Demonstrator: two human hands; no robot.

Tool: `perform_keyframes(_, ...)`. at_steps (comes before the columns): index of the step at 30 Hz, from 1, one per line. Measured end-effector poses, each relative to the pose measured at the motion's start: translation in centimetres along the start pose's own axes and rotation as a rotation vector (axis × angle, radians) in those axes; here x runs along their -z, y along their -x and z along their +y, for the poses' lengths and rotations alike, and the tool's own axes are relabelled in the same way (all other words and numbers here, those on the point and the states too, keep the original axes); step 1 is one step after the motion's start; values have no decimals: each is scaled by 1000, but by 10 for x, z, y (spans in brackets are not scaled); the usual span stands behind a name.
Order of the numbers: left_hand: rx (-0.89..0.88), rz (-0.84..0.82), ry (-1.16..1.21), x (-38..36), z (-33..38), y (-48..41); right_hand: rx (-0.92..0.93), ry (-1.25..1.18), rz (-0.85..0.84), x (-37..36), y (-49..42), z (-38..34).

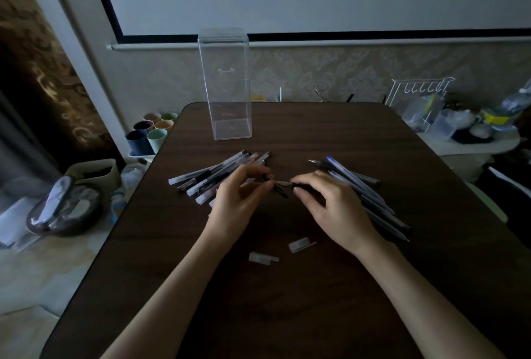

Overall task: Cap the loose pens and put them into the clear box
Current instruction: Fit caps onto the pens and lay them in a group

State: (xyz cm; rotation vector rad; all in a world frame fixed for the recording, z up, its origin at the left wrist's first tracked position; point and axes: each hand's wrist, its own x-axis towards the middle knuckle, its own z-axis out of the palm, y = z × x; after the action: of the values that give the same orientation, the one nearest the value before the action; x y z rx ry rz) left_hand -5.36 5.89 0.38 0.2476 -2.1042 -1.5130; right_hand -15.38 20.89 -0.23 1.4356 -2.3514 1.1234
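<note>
A tall clear box stands upright and open at the far left of the dark table. A pile of capped pens lies left of my hands; several uncapped pens lie to the right, partly under my right hand. My left hand pinches a dark cap. My right hand grips a black pen, its tip pointing left at the cap. Two clear caps, one cap and another cap, lie loose near my wrists.
Coloured cups stand on a stand left of the table. A bag sits on the floor at left. A cluttered side shelf with a white wire rack is at the right. A wall rises behind the table.
</note>
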Motion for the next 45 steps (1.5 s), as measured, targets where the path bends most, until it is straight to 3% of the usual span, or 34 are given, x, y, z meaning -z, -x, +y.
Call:
perform_keyframes(7, 14, 119, 136, 5, 1, -2, -35, 51, 39, 1, 0, 2)
perform_keyframes(16, -10, -9, 37, -1, 2, 1, -4, 12, 30, 0, 1, 0)
perform_keyframes(29, -23, -7, -55, 2, 1, 2, -27, 168, 103, -1, -2, 9)
perform_keyframes(38, -100, -100, -195, 10, 2, -1, 56, 126, 113, 2, -3, 15)
perform_keyframes(45, -93, -119, -177, 11, 3, 2, 55, 105, 77, -3, -2, 11)
